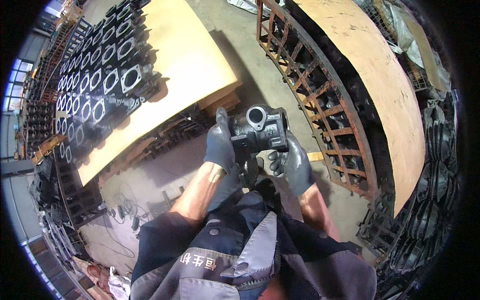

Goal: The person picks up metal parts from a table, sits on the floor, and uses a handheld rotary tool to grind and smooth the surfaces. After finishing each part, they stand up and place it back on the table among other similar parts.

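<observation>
Between my hands, in front of my chest, is a black cast-metal housing with a glossy surface. A pale machined flange with a round bore faces up on it, and its right side has an opening. My left hand, in a dark glove, is closed on the left end, thumb along the top. Gloved too, my right hand grips the lower right corner, its fingers curled beneath. The underside of the housing is hidden from view.
To the left, rows of similar black castings with pale flanges stand on a cardboard sheet over a stack. On the right stands a rusty metal crate of dark parts, topped by another sheet. Cables lie on the floor at left.
</observation>
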{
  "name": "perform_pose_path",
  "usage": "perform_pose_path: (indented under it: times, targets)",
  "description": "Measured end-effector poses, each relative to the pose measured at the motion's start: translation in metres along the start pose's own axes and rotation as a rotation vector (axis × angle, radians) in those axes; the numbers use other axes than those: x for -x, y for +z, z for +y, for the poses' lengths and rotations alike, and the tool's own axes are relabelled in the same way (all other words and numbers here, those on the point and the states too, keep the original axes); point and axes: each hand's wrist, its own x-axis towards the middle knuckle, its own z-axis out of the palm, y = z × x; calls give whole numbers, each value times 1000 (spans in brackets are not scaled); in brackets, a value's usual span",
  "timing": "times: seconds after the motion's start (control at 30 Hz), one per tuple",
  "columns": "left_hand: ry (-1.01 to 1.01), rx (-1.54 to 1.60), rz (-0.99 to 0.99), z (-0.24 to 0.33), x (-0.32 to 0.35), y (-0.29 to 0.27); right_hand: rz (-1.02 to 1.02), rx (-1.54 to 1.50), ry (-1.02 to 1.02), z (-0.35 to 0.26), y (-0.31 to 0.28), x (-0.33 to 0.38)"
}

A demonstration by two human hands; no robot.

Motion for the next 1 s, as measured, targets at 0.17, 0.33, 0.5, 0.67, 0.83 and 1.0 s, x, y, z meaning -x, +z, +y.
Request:
perform_pose_path:
  times: [0.17, 0.33, 0.5, 0.67, 0.83, 1.0]
  targets:
    - [-105, 185, 14, 6, -38, 42, 28, 140, 94, -73, -7, -35]
    - [-187, 427, 119, 18, -92, 88, 2, 216, 64, -129, -16, -94]
    - [-221, 645, 32, 33, -134, 114, 0, 232, 68, -180, -7, -132]
    - [-4, 361, 110, 67, -141, 140, -409, 209, -87, -200, -15, -185]
    - [181, 385, 66, 73, -160, 161, -571, 428, -91, -244, -25, -254]
    - [671, -69, 384, 70, -162, 158, -533, 340, 338, -289, 19, -285]
